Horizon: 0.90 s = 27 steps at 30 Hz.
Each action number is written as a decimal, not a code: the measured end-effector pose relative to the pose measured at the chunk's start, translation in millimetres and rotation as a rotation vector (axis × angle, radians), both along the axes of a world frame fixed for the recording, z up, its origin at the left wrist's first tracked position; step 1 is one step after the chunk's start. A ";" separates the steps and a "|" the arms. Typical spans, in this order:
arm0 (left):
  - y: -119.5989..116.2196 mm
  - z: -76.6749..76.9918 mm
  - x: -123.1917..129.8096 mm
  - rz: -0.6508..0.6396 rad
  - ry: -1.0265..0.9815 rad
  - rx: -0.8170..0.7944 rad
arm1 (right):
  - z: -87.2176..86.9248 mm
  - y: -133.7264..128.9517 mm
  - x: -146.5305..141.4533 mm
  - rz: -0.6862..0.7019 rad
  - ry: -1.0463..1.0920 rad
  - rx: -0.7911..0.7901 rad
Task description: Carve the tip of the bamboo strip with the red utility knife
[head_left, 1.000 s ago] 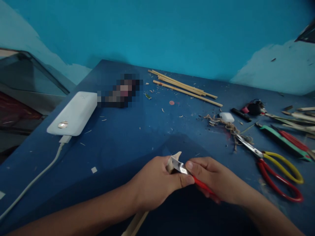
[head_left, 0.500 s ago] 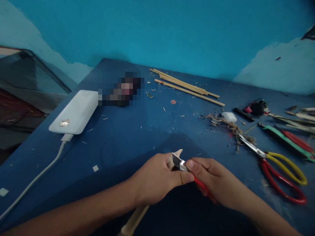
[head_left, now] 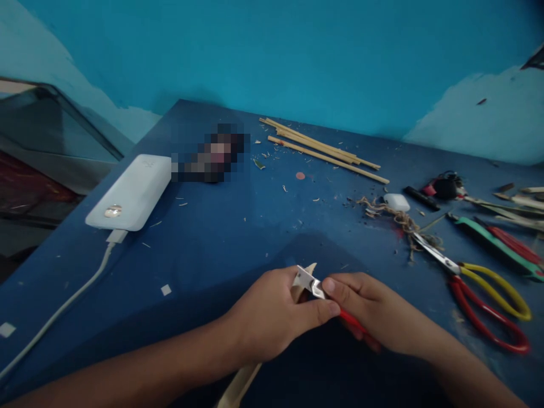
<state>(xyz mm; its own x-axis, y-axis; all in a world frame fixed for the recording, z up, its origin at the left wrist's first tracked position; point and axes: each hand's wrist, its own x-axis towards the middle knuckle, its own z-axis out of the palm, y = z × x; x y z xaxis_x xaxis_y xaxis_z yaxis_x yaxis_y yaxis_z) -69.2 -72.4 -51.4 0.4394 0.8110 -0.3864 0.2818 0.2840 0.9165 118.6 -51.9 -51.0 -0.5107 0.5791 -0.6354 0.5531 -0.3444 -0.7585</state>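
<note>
My left hand (head_left: 272,314) is closed around a pale split strip, perhaps bamboo (head_left: 241,384), whose lower end shows below the wrist and whose pointed tip rises above the fingers. In my right hand (head_left: 372,309) is a red-handled utility knife (head_left: 315,288) with its short metal blade out. The blade lies across the strip near its tip, touching or very close to it. My left thumb reaches over to the knife, just under its metal collar. The fingers of both hands curl out of sight underneath.
A white power bank (head_left: 131,195) with a cable stands left, beside a blurred-out object (head_left: 219,156). Several thin sticks (head_left: 327,150) lie at the back. To the right are scissors (head_left: 450,263), twine (head_left: 382,209), a white case (head_left: 396,202) and a green cutter (head_left: 493,243).
The knife blade has tilted and now catches the light. My left hand and the strip have shifted slightly right; my right hand keeps nearly the same place.
</note>
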 end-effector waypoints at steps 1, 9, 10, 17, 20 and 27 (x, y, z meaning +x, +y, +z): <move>-0.5 -0.6 0.0 0.000 0.000 -0.005 | -0.4 0.3 0.3 0.003 0.008 -0.010; -3.7 -2.5 0.9 0.042 0.011 -0.014 | -1.7 2.5 1.8 0.003 0.013 -0.065; -3.3 -1.6 1.1 0.046 -0.008 -0.028 | -1.6 2.2 2.2 0.002 0.018 -0.067; 8.1 14.0 -4.8 -0.143 -0.253 -0.239 | 0.9 -3.3 0.2 0.013 0.071 -0.083; 10.7 17.0 -7.1 -0.145 -0.280 -0.271 | 0.0 -3.7 -0.8 -0.007 0.096 -0.064; 8.9 18.4 -3.4 -0.088 -0.182 -0.193 | 1.4 2.4 3.1 -0.176 0.141 -0.057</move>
<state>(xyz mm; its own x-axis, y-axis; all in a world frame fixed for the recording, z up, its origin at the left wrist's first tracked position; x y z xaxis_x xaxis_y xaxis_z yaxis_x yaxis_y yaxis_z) -72.6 -63.5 -33.0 0.5810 0.6857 -0.4384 0.1489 0.4401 0.8855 121.7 -49.5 -49.6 -0.4907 0.6325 -0.5993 0.3710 -0.4707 -0.8005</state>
